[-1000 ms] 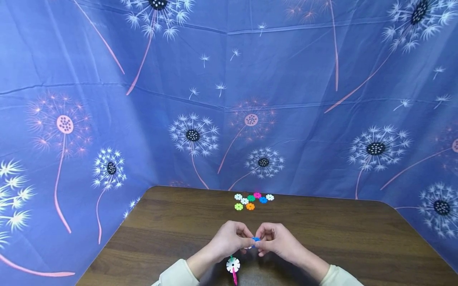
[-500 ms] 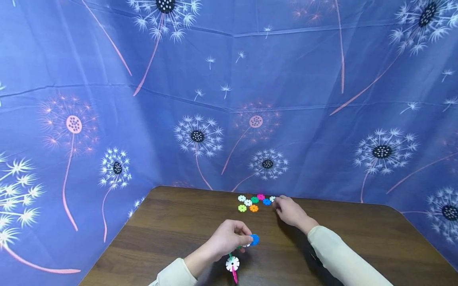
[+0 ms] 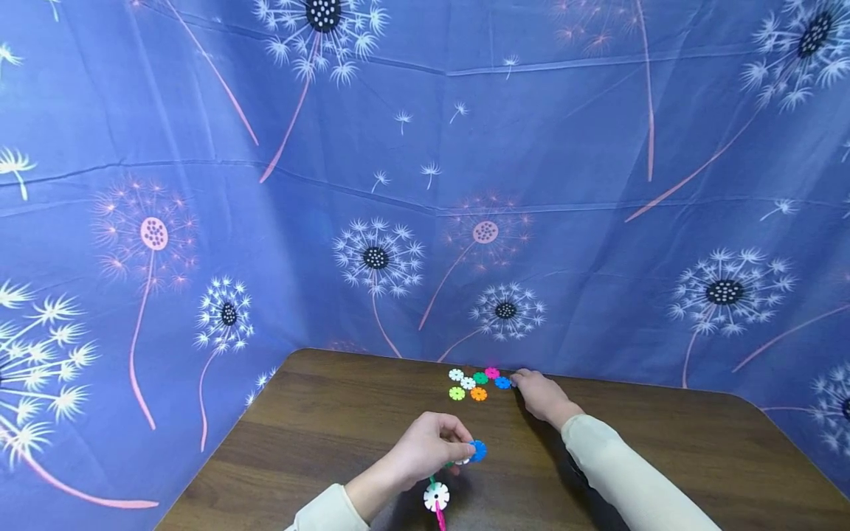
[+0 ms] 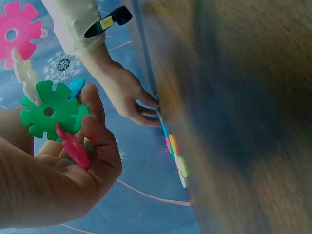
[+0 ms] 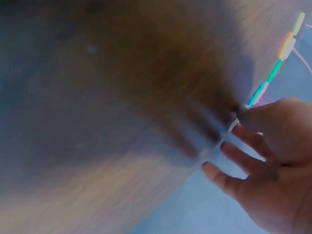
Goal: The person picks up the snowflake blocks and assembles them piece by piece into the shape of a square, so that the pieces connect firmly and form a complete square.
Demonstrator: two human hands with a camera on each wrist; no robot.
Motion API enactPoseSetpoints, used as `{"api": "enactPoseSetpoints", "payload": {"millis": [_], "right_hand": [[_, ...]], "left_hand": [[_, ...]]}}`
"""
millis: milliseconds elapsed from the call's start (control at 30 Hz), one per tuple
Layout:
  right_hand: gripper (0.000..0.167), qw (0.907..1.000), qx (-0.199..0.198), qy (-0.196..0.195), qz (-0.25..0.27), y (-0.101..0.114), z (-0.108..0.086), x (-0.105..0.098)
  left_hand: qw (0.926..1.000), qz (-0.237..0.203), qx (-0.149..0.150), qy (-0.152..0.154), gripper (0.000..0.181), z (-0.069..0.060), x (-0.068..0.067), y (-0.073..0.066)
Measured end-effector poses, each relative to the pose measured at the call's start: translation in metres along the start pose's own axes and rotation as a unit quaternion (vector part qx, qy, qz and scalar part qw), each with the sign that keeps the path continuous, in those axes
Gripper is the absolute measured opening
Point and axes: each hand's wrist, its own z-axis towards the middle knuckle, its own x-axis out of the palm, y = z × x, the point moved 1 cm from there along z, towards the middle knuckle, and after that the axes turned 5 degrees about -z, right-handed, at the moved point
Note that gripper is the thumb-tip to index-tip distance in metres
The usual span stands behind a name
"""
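Observation:
My left hand point(image 3: 428, 442) holds a chain of notched plastic snowflake discs above the table, pinching it near a blue disc point(image 3: 478, 450). From that hand hang a white disc point(image 3: 436, 497) and a pink disc point(image 3: 441, 519). In the left wrist view, a green disc point(image 4: 41, 122) is slotted to a white disc point(image 4: 25, 75) and a pinkish-red disc point(image 4: 73, 147). My right hand point(image 3: 541, 394) reaches to the table's far side, its thumb and index finger pinching a white disc point(image 5: 233, 125) that they mostly cover.
Loose discs lie beside my right hand: blue point(image 3: 502, 383), pink point(image 3: 492, 373), green point(image 3: 479, 378), orange point(image 3: 479, 394), lime point(image 3: 457, 394) and white point(image 3: 455, 375). The brown wooden table point(image 3: 332, 413) ends at a blue dandelion-print cloth point(image 3: 412, 295).
My right hand has left the blue disc and the left hand and reached forward to the white disc at the far right of the loose group. The left hand keeps the chain nearly in place.

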Motion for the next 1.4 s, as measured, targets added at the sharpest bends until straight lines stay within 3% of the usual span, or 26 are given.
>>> {"api": "enactPoseSetpoints", "payload": {"millis": [133,267,433,533,600,633,667,700,733,800,833,867,900,967,1033,1133,1400], "right_hand": [[0.014,0.9979,-0.019,-0.062,-0.004,0.0,-0.008,-0.001],[0.016,0.9944,-0.037,-0.098,0.006,0.001,-0.019,-0.005],[0.023,0.9921,-0.048,-0.116,0.012,0.002,-0.036,-0.008],[0.02,0.9907,-0.025,-0.119,0.06,0.004,-0.046,-0.007],[0.017,0.9854,0.013,-0.104,0.134,0.009,-0.054,-0.007],[0.015,0.9768,0.029,-0.09,0.192,0.014,-0.059,-0.008],[0.011,0.9625,0.041,-0.075,0.258,0.02,-0.064,-0.01],[0.007,0.9413,0.056,-0.052,0.329,0.026,-0.069,-0.013],[0.007,0.9133,0.067,-0.027,0.401,0.033,-0.075,-0.017],[0.011,0.8487,0.072,0.023,0.523,0.045,-0.084,-0.025],[0.014,0.8151,0.072,0.047,0.573,0.051,-0.088,-0.029],[0.017,0.7874,0.071,0.067,0.609,0.056,-0.092,-0.033],[0.018,0.7636,0.07,0.083,0.636,0.06,-0.094,-0.037],[0.017,0.7318,0.061,0.1,0.671,0.067,-0.1,-0.042],[0.015,0.7111,0.052,0.107,0.693,0.072,-0.104,-0.046],[0.014,0.6951,0.037,0.113,0.709,0.077,-0.108,-0.05],[0.016,0.681,0.016,0.113,0.723,0.085,-0.112,-0.057]], "left_hand": [[1.0,0.003,-0.002,0.0,0.008,-0.002,0.0,-0.002],[1.0,0.003,0.005,0.002,0.008,-0.003,0.0,-0.002],[1.0,-0.002,0.004,0.005,0.008,-0.004,0.003,0.002],[1.0,0.0,0.002,0.002,0.007,-0.004,0.005,0.005],[1.0,0.001,0.002,0.002,0.007,-0.005,0.006,0.007],[1.0,0.002,0.001,0.002,0.007,-0.005,0.006,0.007],[1.0,0.002,0.0,0.002,0.007,-0.005,0.006,0.007],[1.0,0.001,-0.001,0.003,0.008,-0.005,0.006,0.007],[1.0,0.001,0.0,0.005,0.008,-0.005,0.006,0.007],[1.0,0.002,0.001,0.006,0.009,-0.004,0.005,0.005],[1.0,0.001,0.003,0.005,0.009,-0.004,0.005,0.005],[1.0,-0.001,0.005,0.005,0.009,-0.003,0.005,0.004],[1.0,-0.002,0.008,0.005,0.009,-0.003,0.005,0.003],[0.9999,-0.004,0.013,0.004,0.009,-0.003,0.005,0.0],[0.9998,-0.006,0.018,0.005,0.008,-0.003,0.006,-0.001],[0.9997,-0.007,0.021,0.007,0.008,-0.003,0.006,-0.003],[0.9996,-0.012,0.025,0.009,0.006,-0.002,0.009,-0.004]]}}
